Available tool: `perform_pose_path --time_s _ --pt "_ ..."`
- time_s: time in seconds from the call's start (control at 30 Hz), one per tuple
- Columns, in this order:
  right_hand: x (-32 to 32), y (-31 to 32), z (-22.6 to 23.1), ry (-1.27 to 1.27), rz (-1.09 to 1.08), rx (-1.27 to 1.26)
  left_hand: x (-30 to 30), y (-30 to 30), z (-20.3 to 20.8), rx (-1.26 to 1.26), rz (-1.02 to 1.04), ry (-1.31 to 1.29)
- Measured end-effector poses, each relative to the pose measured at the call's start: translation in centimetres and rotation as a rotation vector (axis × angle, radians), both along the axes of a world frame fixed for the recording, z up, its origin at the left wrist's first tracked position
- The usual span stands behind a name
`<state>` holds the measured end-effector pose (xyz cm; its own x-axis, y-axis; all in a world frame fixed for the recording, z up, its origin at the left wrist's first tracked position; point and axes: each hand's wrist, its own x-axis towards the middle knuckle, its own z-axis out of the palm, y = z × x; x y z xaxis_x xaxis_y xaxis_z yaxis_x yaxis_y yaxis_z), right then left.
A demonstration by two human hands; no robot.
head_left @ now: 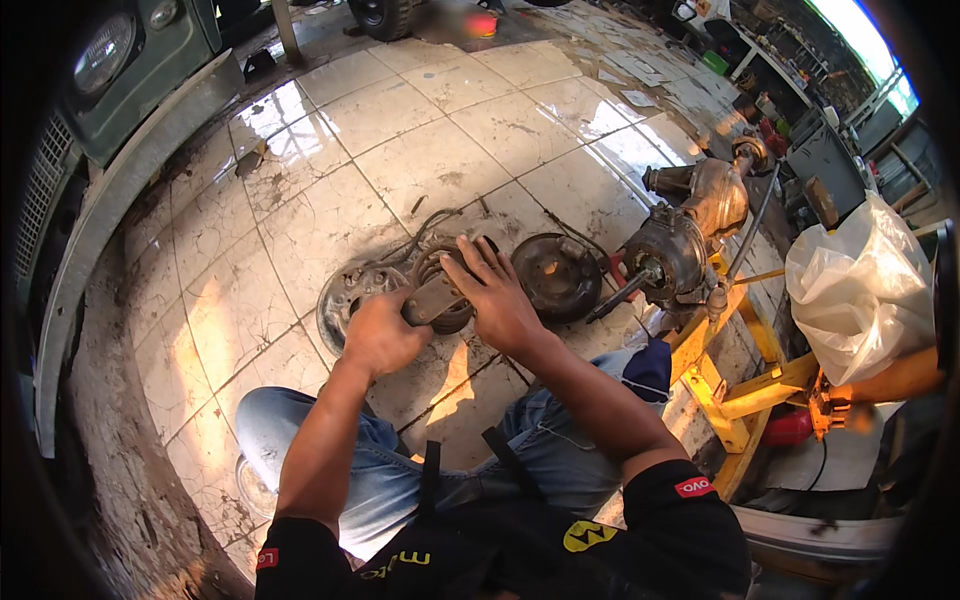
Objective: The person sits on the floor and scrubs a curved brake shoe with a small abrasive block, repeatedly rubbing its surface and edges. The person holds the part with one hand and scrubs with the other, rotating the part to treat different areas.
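Looks partway: left hand (385, 332) clamped on flat metal plate (438, 300) over the ringed part (430, 268), right hand (503, 308) spread at its right end, contact unclear; plate not yet set down, dark drum (552, 284) and holed disc (334, 308) lie off the axle housing (718, 202).

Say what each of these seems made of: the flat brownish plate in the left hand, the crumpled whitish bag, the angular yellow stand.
Flat brownish plate: probably metal, dull finish; straight, stiff edges suggest it, not certainly.
Crumpled whitish bag: apparently thin plastic film, translucent, with shiny creases.
Angular yellow stand: perhaps painted metal; straight bars with dark marks, though wood is possible.
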<state>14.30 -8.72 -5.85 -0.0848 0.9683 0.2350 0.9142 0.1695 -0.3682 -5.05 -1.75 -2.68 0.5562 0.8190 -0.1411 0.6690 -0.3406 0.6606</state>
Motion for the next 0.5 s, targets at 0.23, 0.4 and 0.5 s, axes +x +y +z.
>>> perform_pose_path --time_s 0.23,0.4,0.5 --pt "0.1 0.4 -0.4 -0.010 0.018 0.000 -0.4 1.0 -0.1 0.010 -0.015 -0.025" --pt "0.7 0.8 -0.4 0.019 0.005 -0.011 0.5 0.9 0.1 -0.030 -0.023 0.010" --pt "0.6 0.6 -0.5 -0.032 0.004 -0.034 0.1 2.2 0.1 -0.020 0.034 0.029"
